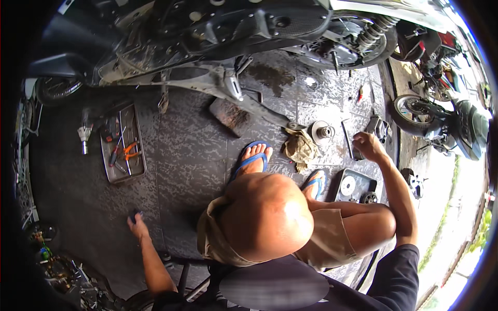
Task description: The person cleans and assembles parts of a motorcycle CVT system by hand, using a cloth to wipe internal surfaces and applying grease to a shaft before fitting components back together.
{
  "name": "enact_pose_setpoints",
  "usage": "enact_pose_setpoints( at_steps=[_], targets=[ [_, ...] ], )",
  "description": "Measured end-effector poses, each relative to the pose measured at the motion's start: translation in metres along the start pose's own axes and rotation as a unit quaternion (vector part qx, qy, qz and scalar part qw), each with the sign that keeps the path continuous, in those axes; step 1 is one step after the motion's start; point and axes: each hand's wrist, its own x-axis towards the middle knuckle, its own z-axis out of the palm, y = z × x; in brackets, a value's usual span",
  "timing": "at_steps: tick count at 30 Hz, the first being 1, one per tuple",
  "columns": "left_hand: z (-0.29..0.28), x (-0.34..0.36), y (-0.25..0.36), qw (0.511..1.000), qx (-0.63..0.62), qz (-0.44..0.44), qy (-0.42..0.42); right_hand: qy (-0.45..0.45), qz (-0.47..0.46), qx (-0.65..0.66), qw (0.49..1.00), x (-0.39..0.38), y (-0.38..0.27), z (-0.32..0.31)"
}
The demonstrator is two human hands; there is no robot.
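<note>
My right hand [367,146] is curled closed beside a dark metal part [378,127] and a thin dark bar [346,136]; what it grips, if anything, is hidden. My left hand [137,225] hangs over the floor with fingers apart and dark fingertips, below a metal tray [141,167] holding pliers [130,150], screwdrivers and other tools. A stepped metal pulley part [322,132] sits left of my right hand, next to a crumpled rag [301,149]. Another tray [340,192] holds a pale disc [348,185] and a dark round part [369,197].
A scooter [218,26] spans the top, with its stand and long metal arm [254,106] low over the tiles. More motorbikes [467,129] stand at the right. A silver bulb-like object [85,139] lies left of the tools. My knees and sandalled feet occupy the lower middle.
</note>
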Motion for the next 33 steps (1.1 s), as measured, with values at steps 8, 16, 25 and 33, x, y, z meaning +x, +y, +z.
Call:
enact_pose_setpoints(
  at_steps=[8, 16, 25, 33],
  targets=[
    [0.259, -0.261, 0.295, 0.748, 0.044, 0.362, -0.555, -0.144, 0.008, 0.325, 0.935, -0.016, -0.028, 0.043],
    [0.369, -0.446, 0.408, 0.526, 0.082, 0.605, -0.592, -0.032, 0.026, 0.536, 0.844, 0.006, -0.037, 0.099],
    [0.423, -0.419, 0.403, 0.53, -0.153, 0.537, -0.639, -0.09, 0.031, 0.917, 0.388, 0.047, -0.024, 0.134],
    [0.431, -0.413, 0.39, 0.628, -0.119, 0.485, -0.596, -0.108, 0.133, 0.709, 0.684, 0.06, -0.04, 0.128]
  ],
)
